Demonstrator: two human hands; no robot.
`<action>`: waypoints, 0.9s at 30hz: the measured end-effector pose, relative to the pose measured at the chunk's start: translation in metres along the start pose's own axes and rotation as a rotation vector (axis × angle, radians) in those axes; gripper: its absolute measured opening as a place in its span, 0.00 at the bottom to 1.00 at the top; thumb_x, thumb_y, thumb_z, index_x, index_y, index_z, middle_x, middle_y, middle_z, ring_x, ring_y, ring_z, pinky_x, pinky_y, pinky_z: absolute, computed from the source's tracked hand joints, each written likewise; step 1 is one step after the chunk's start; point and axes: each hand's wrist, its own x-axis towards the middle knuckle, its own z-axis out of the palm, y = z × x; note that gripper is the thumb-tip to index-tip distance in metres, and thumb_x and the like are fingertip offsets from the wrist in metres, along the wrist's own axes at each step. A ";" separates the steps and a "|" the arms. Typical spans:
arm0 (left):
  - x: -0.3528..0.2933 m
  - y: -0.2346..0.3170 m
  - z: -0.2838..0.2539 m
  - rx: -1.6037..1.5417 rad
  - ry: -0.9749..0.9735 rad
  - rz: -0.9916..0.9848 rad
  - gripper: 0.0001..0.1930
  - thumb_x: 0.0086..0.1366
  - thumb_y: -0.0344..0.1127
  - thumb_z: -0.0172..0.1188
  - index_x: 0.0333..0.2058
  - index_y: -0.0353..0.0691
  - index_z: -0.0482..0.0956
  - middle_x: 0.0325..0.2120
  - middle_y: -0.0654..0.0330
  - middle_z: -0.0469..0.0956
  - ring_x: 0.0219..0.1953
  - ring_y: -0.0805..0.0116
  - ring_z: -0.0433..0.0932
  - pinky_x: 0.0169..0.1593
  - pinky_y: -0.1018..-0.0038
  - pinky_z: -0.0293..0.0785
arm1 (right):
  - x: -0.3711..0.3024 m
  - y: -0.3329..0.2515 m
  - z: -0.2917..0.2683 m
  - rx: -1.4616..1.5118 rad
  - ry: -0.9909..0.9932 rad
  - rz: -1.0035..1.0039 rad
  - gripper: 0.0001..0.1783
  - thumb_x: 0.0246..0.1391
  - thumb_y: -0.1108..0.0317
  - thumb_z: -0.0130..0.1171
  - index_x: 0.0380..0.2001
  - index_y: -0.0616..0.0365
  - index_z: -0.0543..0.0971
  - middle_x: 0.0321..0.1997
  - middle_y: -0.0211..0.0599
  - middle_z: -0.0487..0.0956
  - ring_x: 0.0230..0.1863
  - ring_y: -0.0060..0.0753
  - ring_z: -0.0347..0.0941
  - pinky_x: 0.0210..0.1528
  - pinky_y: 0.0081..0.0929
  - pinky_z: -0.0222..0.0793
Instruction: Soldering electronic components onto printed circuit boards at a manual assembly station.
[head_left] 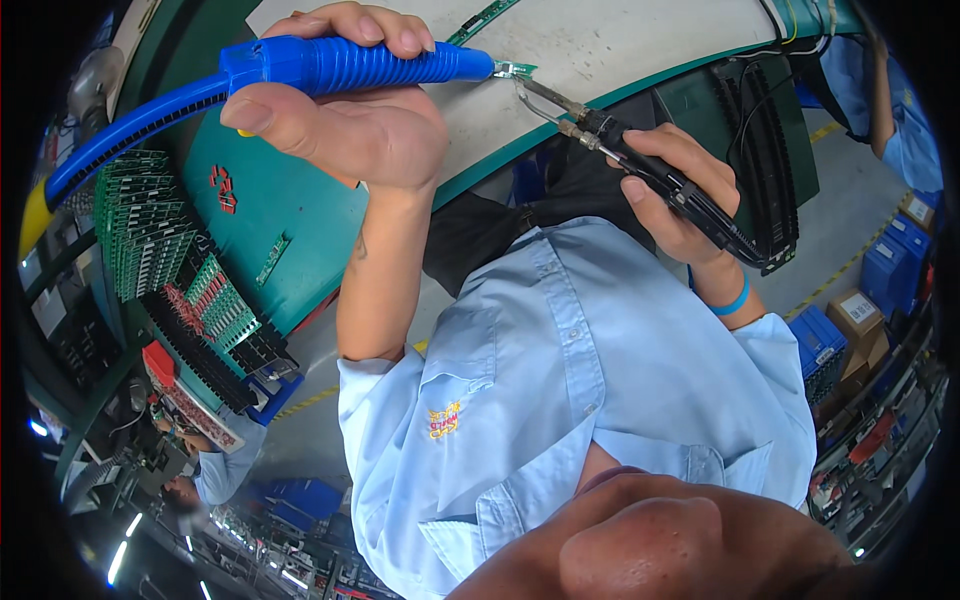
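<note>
My left hand [390, 130] is wrapped round a blue ribbed tube [400, 66] with a tapered end, fingers along its far edge and thumb along its near one. A small green piece with a metal part [514, 70] sits at the tube's narrow tip; what supports it is not clear. In my right hand [690, 190] is a black-handled soldering iron [655, 170] with a thin metal feed tube beside its tip. That tip meets or nearly meets the small green piece. A narrow green circuit board [485, 20] lies behind the blue tube, partly covered.
A white sheet [640, 40] covers part of the green worktop [300, 210]. Red parts [224, 188] and a small board [272, 258] lie left, beside racked green boards [150, 220]. Other people [225, 475] are nearby. Blue crates [893, 265] and cardboard boxes [857, 315] stand right.
</note>
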 end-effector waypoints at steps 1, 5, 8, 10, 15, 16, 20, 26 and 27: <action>0.000 0.000 -0.001 0.000 -0.006 0.003 0.46 0.57 0.86 0.30 0.41 0.52 0.81 0.25 0.61 0.75 0.26 0.69 0.74 0.28 0.69 0.72 | 0.000 0.001 0.000 0.004 0.001 -0.002 0.21 0.42 0.78 0.68 0.44 0.67 0.81 0.33 0.42 0.84 0.25 0.29 0.71 0.28 0.20 0.68; 0.000 -0.002 -0.003 0.008 -0.019 0.012 0.46 0.58 0.86 0.29 0.41 0.51 0.81 0.24 0.61 0.75 0.26 0.69 0.74 0.27 0.69 0.72 | 0.001 0.002 -0.001 -0.012 -0.059 -0.001 0.21 0.46 0.77 0.65 0.47 0.70 0.79 0.33 0.46 0.83 0.27 0.32 0.71 0.31 0.22 0.68; 0.000 -0.002 -0.004 0.013 -0.022 0.010 0.47 0.58 0.86 0.29 0.41 0.51 0.81 0.24 0.61 0.75 0.25 0.69 0.74 0.26 0.70 0.72 | 0.002 0.002 -0.002 -0.014 -0.077 0.001 0.21 0.48 0.77 0.64 0.47 0.71 0.78 0.32 0.48 0.83 0.28 0.32 0.71 0.32 0.23 0.67; 0.000 -0.002 -0.005 0.009 -0.015 0.015 0.47 0.58 0.86 0.28 0.41 0.51 0.81 0.24 0.61 0.75 0.25 0.69 0.74 0.26 0.70 0.73 | 0.003 0.004 -0.001 -0.008 -0.076 0.003 0.21 0.48 0.77 0.64 0.47 0.71 0.78 0.32 0.48 0.83 0.28 0.32 0.71 0.32 0.22 0.67; 0.001 -0.003 -0.005 0.014 -0.043 0.034 0.47 0.58 0.86 0.28 0.41 0.51 0.81 0.24 0.61 0.75 0.26 0.69 0.74 0.26 0.70 0.73 | 0.003 0.006 -0.001 0.007 -0.074 0.003 0.21 0.48 0.77 0.64 0.47 0.71 0.78 0.32 0.48 0.83 0.28 0.32 0.71 0.32 0.22 0.67; 0.001 -0.003 -0.005 0.015 -0.048 0.037 0.47 0.58 0.86 0.28 0.41 0.51 0.81 0.24 0.60 0.75 0.26 0.69 0.74 0.26 0.70 0.73 | 0.003 0.006 -0.002 0.012 -0.070 0.006 0.21 0.48 0.76 0.64 0.47 0.71 0.78 0.32 0.48 0.83 0.28 0.33 0.71 0.32 0.22 0.67; 0.000 -0.003 -0.004 0.009 -0.048 0.036 0.47 0.58 0.86 0.29 0.42 0.51 0.81 0.24 0.60 0.75 0.26 0.68 0.74 0.26 0.70 0.73 | 0.002 0.007 -0.003 0.004 -0.074 0.017 0.21 0.48 0.76 0.64 0.47 0.71 0.78 0.32 0.48 0.83 0.28 0.33 0.72 0.32 0.22 0.68; -0.004 -0.003 0.000 0.006 -0.029 0.059 0.47 0.58 0.85 0.29 0.42 0.49 0.80 0.25 0.60 0.75 0.25 0.68 0.74 0.26 0.70 0.74 | 0.001 0.011 -0.005 0.018 -0.075 0.032 0.21 0.48 0.76 0.63 0.47 0.70 0.78 0.32 0.48 0.83 0.28 0.34 0.74 0.33 0.22 0.69; -0.004 -0.003 0.000 0.007 -0.026 0.064 0.47 0.58 0.85 0.29 0.42 0.49 0.80 0.25 0.60 0.75 0.25 0.68 0.74 0.26 0.70 0.74 | 0.001 0.011 -0.005 0.012 -0.079 0.024 0.21 0.48 0.76 0.63 0.47 0.70 0.78 0.32 0.48 0.83 0.28 0.34 0.74 0.33 0.22 0.69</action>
